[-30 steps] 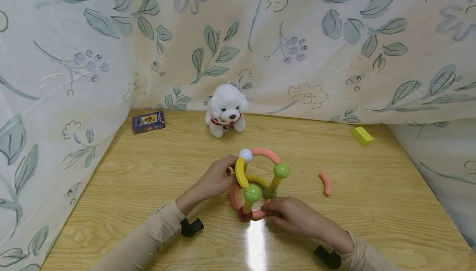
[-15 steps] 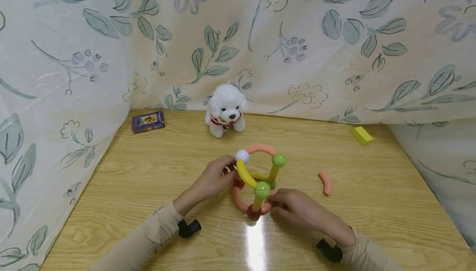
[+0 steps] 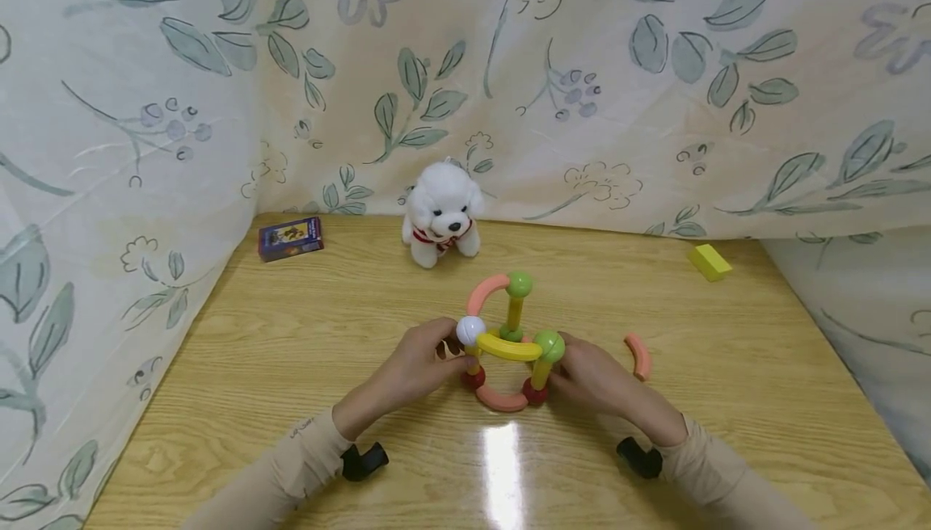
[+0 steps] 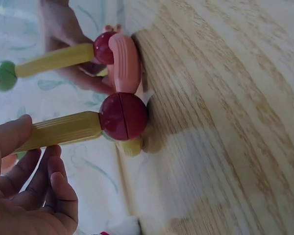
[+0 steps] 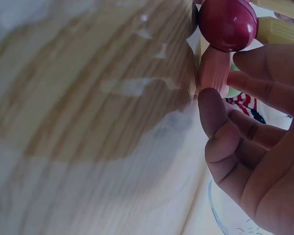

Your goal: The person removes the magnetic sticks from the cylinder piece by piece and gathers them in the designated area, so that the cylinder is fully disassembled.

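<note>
Showing nearest is a black piece [image 3: 365, 462] beside each beige sleeve [image 3: 305, 456]. Farther in, the left hand [image 3: 418, 360] and the right hand [image 3: 595, 375] are apart from each other, and the frame [image 3: 509, 347] stands upright on the table [image 3: 305, 320] between them. The left hand pinches one yellow stick [image 4: 71, 130], which has a red ball [image 4: 123, 116] below and a white ball [image 3: 471, 330] above. The right hand has its fingers curled at a low pink bar [image 5: 215, 71]; whether they really grip it, I cannot tell. From the white ball, a yellow arc [image 3: 502, 346] reaches across to a green ball [image 3: 549, 347] near the right hand. On the outer side of this hand, near it, lies a loose pink arc [image 3: 639, 356]. Well beyond the hands sits a toy dog [image 3: 444, 207]; a box [image 3: 290, 239] is farther to the left hand's side, a yellow block [image 3: 709, 262] to the right hand's side. Behind all hangs a floral cloth [image 3: 582, 134].
</note>
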Motion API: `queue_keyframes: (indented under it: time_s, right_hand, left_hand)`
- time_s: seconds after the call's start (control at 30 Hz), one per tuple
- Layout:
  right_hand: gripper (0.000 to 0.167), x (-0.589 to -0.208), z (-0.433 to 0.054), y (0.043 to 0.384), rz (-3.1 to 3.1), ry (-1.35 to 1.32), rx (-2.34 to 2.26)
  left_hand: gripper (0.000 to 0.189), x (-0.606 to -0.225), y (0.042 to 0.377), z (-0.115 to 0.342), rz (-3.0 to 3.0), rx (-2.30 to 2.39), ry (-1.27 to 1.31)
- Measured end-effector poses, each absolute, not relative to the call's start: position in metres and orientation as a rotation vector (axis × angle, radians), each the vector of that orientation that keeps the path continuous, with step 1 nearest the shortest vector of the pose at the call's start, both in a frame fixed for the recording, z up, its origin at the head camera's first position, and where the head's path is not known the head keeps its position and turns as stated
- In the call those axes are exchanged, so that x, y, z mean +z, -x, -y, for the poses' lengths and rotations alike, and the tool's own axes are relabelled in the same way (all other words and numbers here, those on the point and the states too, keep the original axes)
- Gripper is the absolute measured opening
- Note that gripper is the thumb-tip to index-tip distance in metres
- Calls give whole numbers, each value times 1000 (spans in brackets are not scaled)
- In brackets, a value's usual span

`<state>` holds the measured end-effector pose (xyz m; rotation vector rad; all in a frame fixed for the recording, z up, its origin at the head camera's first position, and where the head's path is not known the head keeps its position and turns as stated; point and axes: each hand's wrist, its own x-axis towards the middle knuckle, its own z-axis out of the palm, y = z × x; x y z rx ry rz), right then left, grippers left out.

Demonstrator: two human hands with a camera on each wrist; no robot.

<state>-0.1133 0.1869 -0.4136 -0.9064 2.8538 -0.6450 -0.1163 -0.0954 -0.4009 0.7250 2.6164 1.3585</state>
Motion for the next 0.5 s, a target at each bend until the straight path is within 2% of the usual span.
queue_keyframes:
  time_s: [0.17,0.3,0.4,0.5]
  right_hand:
    - [4,-413,-190,113,-2862,898,-665]
    - [12,-403,-194,111,-2915,881,-816]
    - [24,-387,-199,108,-2983,910,-1034]
    - [34,-370,-202,104,-3015,1013,-1232]
  left_hand:
    - [21,-398,116,99,-2599,1342,-743]
    - [28,-388,115,110,-2688,1332,-809]
    - [32,-374,114,116,-2887,1365,-986]
    - [21,-358,114,112,-3083,1318,-1300]
